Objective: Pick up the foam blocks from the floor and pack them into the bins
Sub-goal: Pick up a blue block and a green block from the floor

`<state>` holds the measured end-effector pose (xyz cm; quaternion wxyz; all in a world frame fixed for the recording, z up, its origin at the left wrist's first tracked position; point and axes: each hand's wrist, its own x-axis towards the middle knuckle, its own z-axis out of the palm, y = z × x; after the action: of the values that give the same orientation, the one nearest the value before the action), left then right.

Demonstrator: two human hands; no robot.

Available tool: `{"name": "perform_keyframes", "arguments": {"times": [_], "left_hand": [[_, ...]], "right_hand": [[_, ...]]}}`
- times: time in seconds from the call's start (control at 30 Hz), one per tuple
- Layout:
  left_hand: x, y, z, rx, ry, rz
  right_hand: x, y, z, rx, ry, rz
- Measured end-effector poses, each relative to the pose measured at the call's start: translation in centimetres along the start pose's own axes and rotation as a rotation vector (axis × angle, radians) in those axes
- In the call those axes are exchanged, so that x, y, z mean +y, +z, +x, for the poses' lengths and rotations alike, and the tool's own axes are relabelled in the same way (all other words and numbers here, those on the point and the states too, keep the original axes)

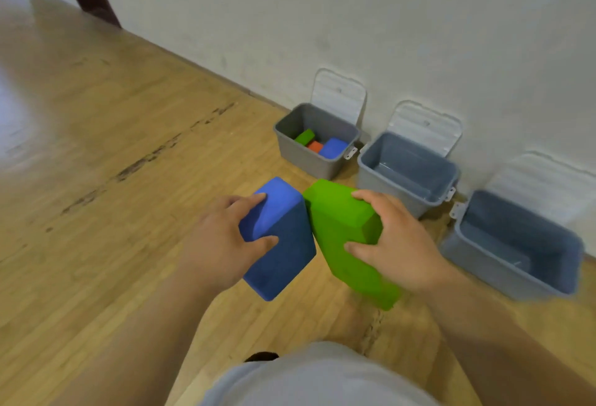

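Two blocks held at centre frame, touching: left hand (222,244) fingers curled round blue block (283,251), right hand (400,241) fingers round green block (338,228). Three blocks already in upper bin (300,156). Middle bin (380,181) and lower-right bin (496,276) show none. Early stage, likely.

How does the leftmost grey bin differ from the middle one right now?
The leftmost grey plastic bin holds a green foam block, an orange foam block and a blue foam block; the middle blue-grey plastic bin looks empty. The leftmost is plain grey, the middle bluer. Both stand open, white lids raised.
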<state>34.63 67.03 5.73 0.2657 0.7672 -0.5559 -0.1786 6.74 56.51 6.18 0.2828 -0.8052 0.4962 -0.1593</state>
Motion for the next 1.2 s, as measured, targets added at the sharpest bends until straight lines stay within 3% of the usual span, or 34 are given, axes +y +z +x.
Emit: {"name": "perform_keyframes", "arguments": {"times": [0.23, 0.57, 0.8, 1.03, 1.2], "left_hand": [[-3.1, -3.4, 14.9, -0.120, 0.076, 0.077], [-2.6, 2.3, 32.7, -0.122, -0.040, 0.090], [1.8, 4.4, 48.8, -0.073, -0.129, 0.150], [-0.3, 6.8, 64.6, -0.135, -0.139, 0.121], [-6.5, 9.3, 82.0, -0.284, -0.049, 0.162]], "right_hand": [[-2.5, 1.5, 11.6, 0.053, 0.102, 0.075], [6.0, 1.4, 33.6, -0.087, 0.096, 0.141], [11.0, -3.8, 52.0, -0.174, 0.060, 0.184], [15.1, -3.0, 67.2, -0.168, 0.141, 0.196], [19.1, 2.5, 78.3, -0.049, 0.390, 0.202]]}}
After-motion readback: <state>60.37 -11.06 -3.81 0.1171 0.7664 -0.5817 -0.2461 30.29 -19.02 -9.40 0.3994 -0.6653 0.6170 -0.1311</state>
